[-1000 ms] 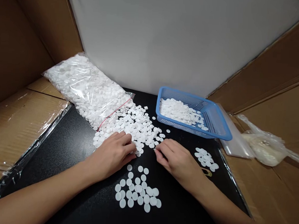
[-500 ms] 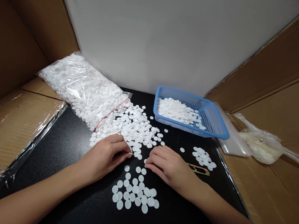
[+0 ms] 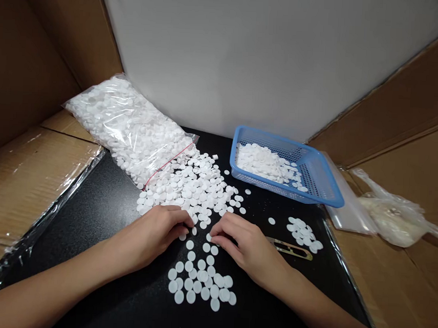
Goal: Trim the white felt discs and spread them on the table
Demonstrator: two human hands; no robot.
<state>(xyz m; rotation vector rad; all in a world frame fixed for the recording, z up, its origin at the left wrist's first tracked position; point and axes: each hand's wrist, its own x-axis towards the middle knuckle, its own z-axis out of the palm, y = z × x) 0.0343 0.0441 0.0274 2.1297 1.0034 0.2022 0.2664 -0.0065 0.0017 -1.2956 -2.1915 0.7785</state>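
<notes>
Small round white discs lie scattered over a black tabletop (image 3: 102, 211). My left hand (image 3: 164, 227) has its thumb and fingers curled together, with a tilted white disc (image 3: 194, 231) right at the fingertips. Opposite it, my right hand (image 3: 242, 238) pinches another white disc (image 3: 209, 237) by its edge, close to the table. Between the forearms spreads a loose group of discs (image 3: 190, 296), some overlapping. Beyond the hands, a dense heap of discs (image 3: 188, 187) spills from the mouth of a clear plastic bag (image 3: 121, 124) with a red seal line.
A blue perforated basket (image 3: 287, 189) with many discs stands at the back right. A small disc pile (image 3: 303, 234) and a flat gold-coloured metal tool (image 3: 293, 250) lie right of my right hand. Further right is a knotted plastic bag (image 3: 395, 220). Cardboard (image 3: 418, 145) flanks the table.
The disc at my left fingertips has tipped and sits lower, and another disc now shows under that hand. My right hand has shifted slightly left relative to the discs. The view has turned a little.
</notes>
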